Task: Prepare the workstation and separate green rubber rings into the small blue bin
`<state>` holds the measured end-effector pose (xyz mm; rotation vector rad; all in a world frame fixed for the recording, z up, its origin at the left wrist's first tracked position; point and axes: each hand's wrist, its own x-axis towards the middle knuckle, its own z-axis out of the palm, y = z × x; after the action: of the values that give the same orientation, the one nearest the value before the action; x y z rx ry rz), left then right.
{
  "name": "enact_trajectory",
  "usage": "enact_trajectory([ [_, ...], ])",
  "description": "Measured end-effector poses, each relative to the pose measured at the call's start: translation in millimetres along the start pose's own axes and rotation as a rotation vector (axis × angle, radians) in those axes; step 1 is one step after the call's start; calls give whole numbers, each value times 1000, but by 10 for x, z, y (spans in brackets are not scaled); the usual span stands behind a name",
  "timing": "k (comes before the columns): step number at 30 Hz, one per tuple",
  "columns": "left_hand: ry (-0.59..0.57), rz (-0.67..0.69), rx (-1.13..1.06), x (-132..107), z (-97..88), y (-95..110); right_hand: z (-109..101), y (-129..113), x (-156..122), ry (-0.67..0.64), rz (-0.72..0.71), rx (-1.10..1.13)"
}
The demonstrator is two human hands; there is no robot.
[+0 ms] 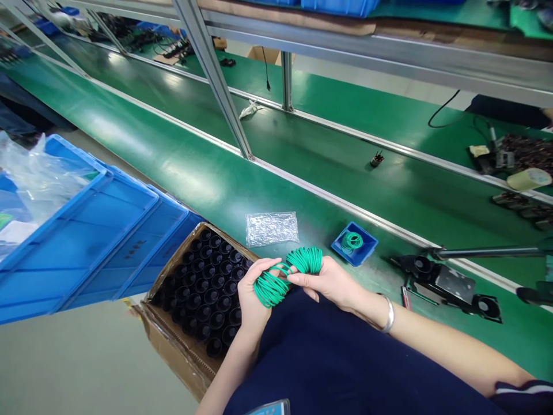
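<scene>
My left hand is wrapped round a bundle of thin green rings that look like O-rings. A second bundle of green rings lies in my right hand, whose thumb and fingertips meet a few rings between the two bundles. Both hands are close together in front of my body, above the bench edge. Just beyond them, more green rings lie in a small blue tray. A clear plastic bag lies flat on the green bench. Part of each bundle is hidden by my fingers.
An open cardboard box full of black cylindrical cups stands left of me, beside large blue crates. A black fixture with a lever sits on the right. Metal posts rise from the bench. A person's sleeve shows far right.
</scene>
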<state>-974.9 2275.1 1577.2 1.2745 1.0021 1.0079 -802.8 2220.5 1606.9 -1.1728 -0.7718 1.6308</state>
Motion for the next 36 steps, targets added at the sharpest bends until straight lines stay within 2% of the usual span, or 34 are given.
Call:
enact_trajectory([
  [3,6,4,-28,2,47,-1,4,-25,4,19,0,18],
  [6,-34,-97,-131,-7,33,-7,-39,-73,7,22,-11,44],
  [10,4,-211,-246,29,-75,12,-162,-152,24,169,-11,199],
  [13,-44,-252,-134,90,-152,69,-224,-175,45,233,40,223],
  [15,-98,-252,-42,116,-158,101,-221,-161,61,197,74,219],
  [18,-120,-242,-6,138,-104,64,-179,-122,94,155,89,238],
  [21,-159,-232,122,224,-48,-138,-186,-120,123,194,66,261],
  [26,-375,-180,714,620,85,-729,-394,-192,93,287,20,251],
  [29,-438,-195,862,858,322,-1112,-504,-203,35,304,-5,238],
  [32,-469,-264,1052,990,606,-1446,-539,-186,-33,314,-5,239],
  [36,-478,-326,1266,1050,827,-1715,-558,-171,-123,339,12,254],
])
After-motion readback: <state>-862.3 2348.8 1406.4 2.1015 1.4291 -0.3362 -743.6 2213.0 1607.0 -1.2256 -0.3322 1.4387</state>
